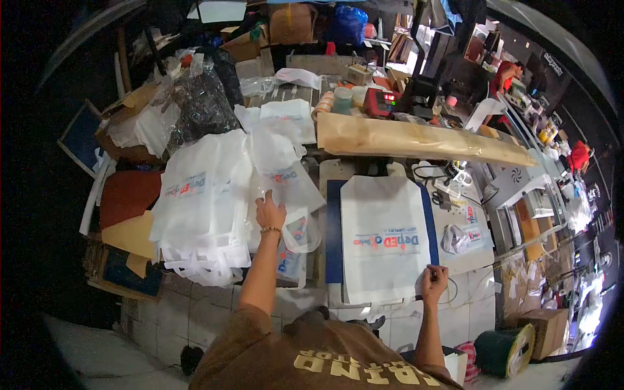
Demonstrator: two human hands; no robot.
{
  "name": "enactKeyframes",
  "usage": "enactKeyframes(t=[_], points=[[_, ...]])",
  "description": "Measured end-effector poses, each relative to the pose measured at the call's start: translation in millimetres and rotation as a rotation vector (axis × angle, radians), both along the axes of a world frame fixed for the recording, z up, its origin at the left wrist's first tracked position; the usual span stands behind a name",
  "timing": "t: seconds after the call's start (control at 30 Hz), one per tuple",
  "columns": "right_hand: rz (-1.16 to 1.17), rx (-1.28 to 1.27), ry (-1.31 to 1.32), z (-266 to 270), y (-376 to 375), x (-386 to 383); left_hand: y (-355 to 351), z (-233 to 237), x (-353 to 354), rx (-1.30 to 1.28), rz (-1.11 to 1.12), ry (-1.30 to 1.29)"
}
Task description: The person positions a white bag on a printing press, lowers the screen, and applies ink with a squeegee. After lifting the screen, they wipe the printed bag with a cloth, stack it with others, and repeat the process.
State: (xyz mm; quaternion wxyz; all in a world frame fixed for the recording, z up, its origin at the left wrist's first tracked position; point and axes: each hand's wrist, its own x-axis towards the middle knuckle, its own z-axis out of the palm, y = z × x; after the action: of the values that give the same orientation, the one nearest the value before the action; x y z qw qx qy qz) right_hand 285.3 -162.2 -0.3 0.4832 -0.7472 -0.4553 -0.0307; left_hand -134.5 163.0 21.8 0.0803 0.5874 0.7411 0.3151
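Note:
A white printed bag (383,240) lies flat on a blue board (334,227) in front of me. My right hand (435,283) is at the bag's lower right corner, its fingers curled together; what they hold, if anything, is too small to make out. My left hand (270,213) reaches over loose white printed bags (286,179), index finger stretched out and fingers apart. Left of it rests a large stack of white printed bags (201,188), with handles bunched at the near end.
A long brown paper roll (422,140) lies behind the board. Beyond it stands a red device (382,101) with a lit display. Scissors (460,177) and a small white bag (455,239) lie on the right. A person in red (504,78) is at the far right.

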Motion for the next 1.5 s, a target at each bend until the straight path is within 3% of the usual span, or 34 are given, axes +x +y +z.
enactKeyframes(t=[0.1, 0.17, 0.2, 0.27, 0.53, 0.6, 0.83, 0.9, 1.0, 1.17, 1.23, 1.33, 1.4, 1.43, 1.5], points=[[0.009, -0.02, -0.004, 0.8, -2.9, 1.4, 23.8, -20.3, -16.0, -0.075, -0.104, -0.008], [0.021, -0.026, -0.016, -7.0, -2.9, 6.0, 31.0, -31.0, -27.1, 0.159, -0.128, 0.005], [0.022, -0.005, -0.039, -10.7, -0.6, 8.0, 32.8, -36.0, -30.9, 0.159, -0.125, 0.006], [0.022, 0.012, -0.056, -14.4, -0.2, 8.9, 18.6, -17.1, -32.6, 0.347, -0.145, 0.0], [0.048, -0.042, -0.066, -19.8, -3.4, 14.7, -25.9, 25.4, -48.6, 0.285, -0.238, -0.051], [0.032, -0.052, 0.073, -6.9, -1.0, 3.8, -31.7, 43.1, -51.4, 0.285, -0.304, 0.011], [0.031, -0.069, -0.02, -20.9, -1.9, 17.3, -34.9, 126.9, -100.4, 0.301, -0.486, 0.049], [0.039, -0.037, -0.066, -28.3, -2.6, 24.1, -47.1, 159.6, -133.9, 0.264, -0.538, -0.196], [0.053, 0.0, -0.045, -36.5, 2.6, 25.2, -74.0, 194.4, -178.2, 0.174, -0.414, -0.394], [0.124, 0.035, 0.0, -22.1, -0.9, 18.5, -80.6, 174.4, -265.4, 0.24, -0.259, -0.695], [0.116, 0.003, 0.039, -22.4, -0.2, 18.8, -73.6, 163.0, -304.4, 0.257, -0.227, -0.619], [0.138, -0.022, 0.076, -10.1, -4.6, 20.6, -61.3, 147.5, -354.5, 0.166, -0.214, -0.74], [0.194, -0.054, 0.031, -4.3, -6.7, 28.9, -30.0, 107.9, -409.6, 0.004, -0.195, -0.451], [0.183, -0.046, 0.02, -7.0, -10.3, 44.5, -14.9, 86.7, -431.4, 0.012, -0.208, -0.46], [0.225, -0.175, 0.208, -17.3, -12.8, 66.3, 5.4, 51.2, -463.7, -0.079, -0.322, -0.28]])
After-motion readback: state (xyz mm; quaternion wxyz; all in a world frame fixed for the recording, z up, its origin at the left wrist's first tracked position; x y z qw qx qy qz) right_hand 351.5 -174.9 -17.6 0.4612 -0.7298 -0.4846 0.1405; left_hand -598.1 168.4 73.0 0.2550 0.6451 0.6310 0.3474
